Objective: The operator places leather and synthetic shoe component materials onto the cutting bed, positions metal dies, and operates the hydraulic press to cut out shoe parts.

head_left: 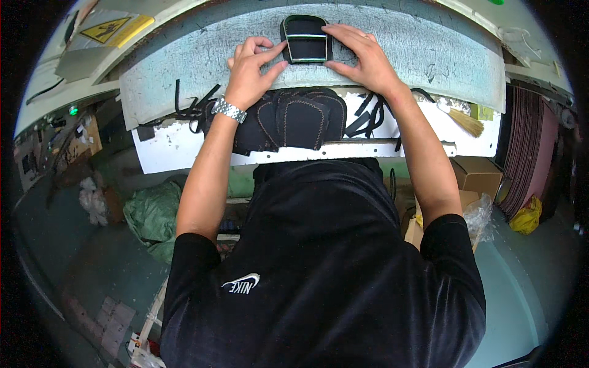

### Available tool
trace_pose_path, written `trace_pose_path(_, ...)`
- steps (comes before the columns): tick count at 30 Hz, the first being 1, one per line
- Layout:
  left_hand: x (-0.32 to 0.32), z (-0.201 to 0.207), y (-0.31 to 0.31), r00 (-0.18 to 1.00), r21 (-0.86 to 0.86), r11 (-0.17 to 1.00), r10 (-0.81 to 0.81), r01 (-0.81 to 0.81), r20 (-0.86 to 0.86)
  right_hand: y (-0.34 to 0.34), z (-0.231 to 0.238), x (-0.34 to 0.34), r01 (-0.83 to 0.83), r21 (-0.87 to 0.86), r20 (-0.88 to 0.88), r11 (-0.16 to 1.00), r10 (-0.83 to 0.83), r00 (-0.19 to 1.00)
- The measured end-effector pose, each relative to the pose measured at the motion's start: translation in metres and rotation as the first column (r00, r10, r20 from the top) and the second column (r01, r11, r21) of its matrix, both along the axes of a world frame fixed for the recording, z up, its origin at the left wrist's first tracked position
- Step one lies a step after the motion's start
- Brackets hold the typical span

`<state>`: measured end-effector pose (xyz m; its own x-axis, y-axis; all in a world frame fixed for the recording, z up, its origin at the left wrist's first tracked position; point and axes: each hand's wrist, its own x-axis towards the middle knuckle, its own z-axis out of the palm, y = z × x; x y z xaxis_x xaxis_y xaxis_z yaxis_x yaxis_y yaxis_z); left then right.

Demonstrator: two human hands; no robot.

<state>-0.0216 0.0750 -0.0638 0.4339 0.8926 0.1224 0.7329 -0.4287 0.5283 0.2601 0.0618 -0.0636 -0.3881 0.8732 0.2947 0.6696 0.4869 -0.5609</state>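
Metal frame [307, 36] over black piece [307, 49], between both hands [250, 70] [367, 60]

The left forearm [205, 168] and right forearm [427, 156] stretch toward the far side. The left hand [250, 69] points thumb and forefinger rightward, other fingers bent. The right hand [367, 61] faces it, fingers extended leftward, thumb spread nearer the body.
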Motion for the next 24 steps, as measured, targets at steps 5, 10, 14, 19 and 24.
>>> trace_pose_path(5,-0.0012,-0.0014,0.0001,1.0,0.01,1.0,0.0,0.0,0.009,-0.0009,0.001,-0.0008,0.004,-0.006,0.009,1.0,-0.003,1.0)
trace_pose_path(10,-0.0006,0.0036,-0.0002,0.999,-0.023,1.0,0.002,-0.003,-0.042,-0.0004,0.001,-0.0003,0.003,-0.002,0.021,1.0,-0.003,1.0)
trace_pose_path(14,-0.0002,0.0043,0.0002,0.999,-0.022,1.0,0.0,-0.001,-0.045,0.0002,0.0,0.0001,0.0,0.002,0.017,1.0,0.0,1.0)
trace_pose_path(19,-0.0013,0.0021,0.0004,0.999,-0.032,0.999,0.004,-0.005,-0.036,-0.0001,-0.0007,-0.0002,0.008,0.0,0.029,1.0,-0.008,1.0)
trace_pose_path(24,-0.0006,0.0017,-0.0004,1.0,0.002,1.0,-0.002,0.002,0.005,0.0,-0.0005,0.0005,-0.001,-0.011,0.013,1.0,0.001,1.0)
